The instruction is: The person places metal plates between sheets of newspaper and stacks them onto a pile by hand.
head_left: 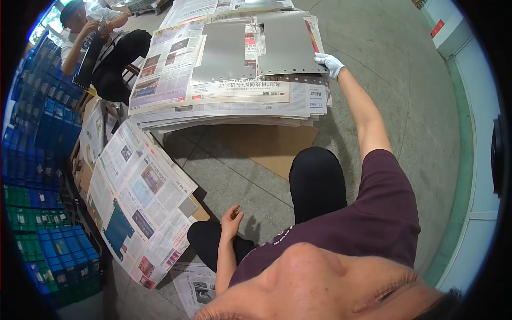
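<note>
My right hand (330,64), in a white glove, is at the right edge of a flat grey metal sheet (282,50), its fingers closed on the edge. The sheet has a row of small holes along its near side. Beside it on the left lies another grey metal sheet (224,48), with holes along its near edge too. Both rest on a thick stack of newspapers (234,114). My left hand (232,220) is bare and hangs near my left knee, its fingers loosely curled with nothing visible in them.
Left of my legs stands a newspaper-covered pile (141,197) with a dark blue sheet (118,229) on it. Blue bins (53,122) and green bins (32,213) are stacked at the far left. A seated person (101,42) at the upper left holds a dark, hole-edged sheet (89,61).
</note>
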`<state>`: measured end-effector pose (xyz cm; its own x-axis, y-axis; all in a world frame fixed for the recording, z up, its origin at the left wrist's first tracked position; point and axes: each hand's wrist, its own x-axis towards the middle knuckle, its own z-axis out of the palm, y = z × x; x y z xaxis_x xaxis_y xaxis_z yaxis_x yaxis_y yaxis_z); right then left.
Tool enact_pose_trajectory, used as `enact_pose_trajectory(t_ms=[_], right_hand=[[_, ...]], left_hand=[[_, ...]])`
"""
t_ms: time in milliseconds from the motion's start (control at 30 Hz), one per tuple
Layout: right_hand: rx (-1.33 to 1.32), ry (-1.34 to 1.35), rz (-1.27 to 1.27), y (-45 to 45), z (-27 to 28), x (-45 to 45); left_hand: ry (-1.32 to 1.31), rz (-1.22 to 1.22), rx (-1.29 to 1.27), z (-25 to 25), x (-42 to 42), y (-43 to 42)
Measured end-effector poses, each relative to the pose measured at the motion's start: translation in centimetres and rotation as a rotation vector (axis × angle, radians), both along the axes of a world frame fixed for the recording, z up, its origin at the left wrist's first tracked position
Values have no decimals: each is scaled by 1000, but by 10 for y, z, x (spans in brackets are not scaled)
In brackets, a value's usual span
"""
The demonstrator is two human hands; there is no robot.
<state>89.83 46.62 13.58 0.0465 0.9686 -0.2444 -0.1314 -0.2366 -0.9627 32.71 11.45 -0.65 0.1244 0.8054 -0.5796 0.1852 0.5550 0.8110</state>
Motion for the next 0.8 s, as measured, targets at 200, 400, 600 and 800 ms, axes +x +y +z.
enact_pose_trajectory(t_ms=[200, 400, 600, 800], right_hand=[[-21, 49, 92, 12, -11, 4], [-135, -61, 63, 23, -15, -2], [-126, -858, -118, 36, -22, -2], [-163, -1259, -98, 29, -13, -15]], left_hand=[[10, -17, 26, 2, 0, -1], [-1, -52, 84, -6, -2, -3], [71, -119, 104, -6, -2, -3], [60, -113, 119, -8, -3, -6]])
